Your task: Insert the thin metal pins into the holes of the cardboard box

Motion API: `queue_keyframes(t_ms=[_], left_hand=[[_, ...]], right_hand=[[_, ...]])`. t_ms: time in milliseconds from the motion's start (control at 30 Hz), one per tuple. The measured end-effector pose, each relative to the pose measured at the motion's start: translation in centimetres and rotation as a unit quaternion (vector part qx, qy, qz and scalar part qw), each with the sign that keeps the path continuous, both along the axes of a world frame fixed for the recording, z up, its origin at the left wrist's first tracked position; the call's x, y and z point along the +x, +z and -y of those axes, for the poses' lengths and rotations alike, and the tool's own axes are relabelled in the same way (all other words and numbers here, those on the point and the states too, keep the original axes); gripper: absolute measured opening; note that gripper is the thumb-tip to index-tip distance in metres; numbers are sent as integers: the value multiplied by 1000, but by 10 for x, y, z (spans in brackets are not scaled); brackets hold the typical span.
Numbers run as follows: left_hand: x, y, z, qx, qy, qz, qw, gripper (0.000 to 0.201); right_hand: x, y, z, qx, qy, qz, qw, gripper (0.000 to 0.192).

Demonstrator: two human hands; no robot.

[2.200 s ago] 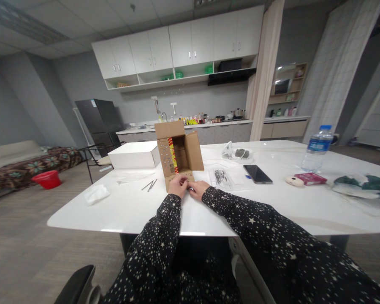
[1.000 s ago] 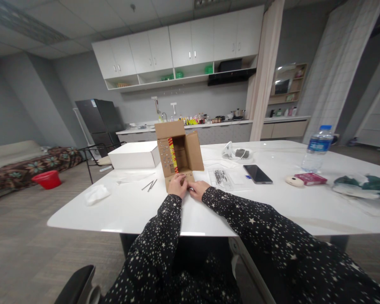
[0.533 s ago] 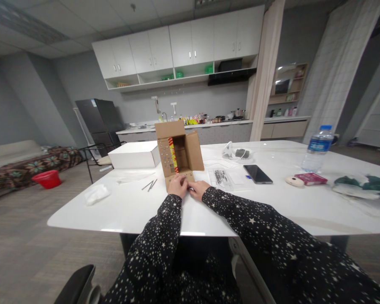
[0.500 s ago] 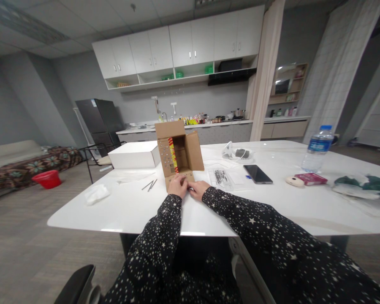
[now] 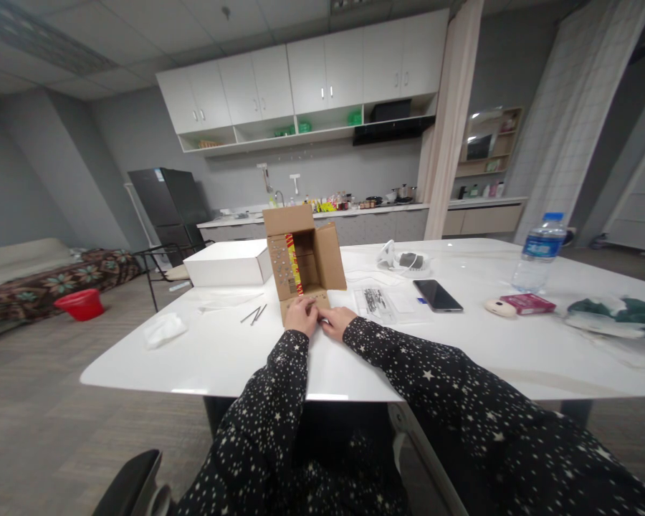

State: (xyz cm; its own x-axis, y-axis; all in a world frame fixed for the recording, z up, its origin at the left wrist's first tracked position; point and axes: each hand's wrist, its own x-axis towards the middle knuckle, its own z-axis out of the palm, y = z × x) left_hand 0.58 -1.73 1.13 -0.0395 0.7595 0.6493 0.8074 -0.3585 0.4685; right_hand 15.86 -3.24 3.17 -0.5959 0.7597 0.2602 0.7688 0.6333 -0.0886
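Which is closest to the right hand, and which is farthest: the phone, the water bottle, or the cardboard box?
From the right hand, in the head view:
1. Cardboard box: just ahead, slightly left.
2. Phone: lying flat to the right.
3. Water bottle: standing far off at the table's right end.

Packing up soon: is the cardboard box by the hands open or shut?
Open: the cardboard box has its flaps spread, showing the inside.

Brown cardboard box, star-patterned black sleeves
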Motion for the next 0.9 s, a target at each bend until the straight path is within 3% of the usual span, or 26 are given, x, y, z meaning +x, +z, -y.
queue_keyframes(t_ms=[900], left_hand=[[-1,-5,-3,-17,11,-24,1000,27]], right_hand=[[0,-3,-2,9,2,-2,1000,29]])
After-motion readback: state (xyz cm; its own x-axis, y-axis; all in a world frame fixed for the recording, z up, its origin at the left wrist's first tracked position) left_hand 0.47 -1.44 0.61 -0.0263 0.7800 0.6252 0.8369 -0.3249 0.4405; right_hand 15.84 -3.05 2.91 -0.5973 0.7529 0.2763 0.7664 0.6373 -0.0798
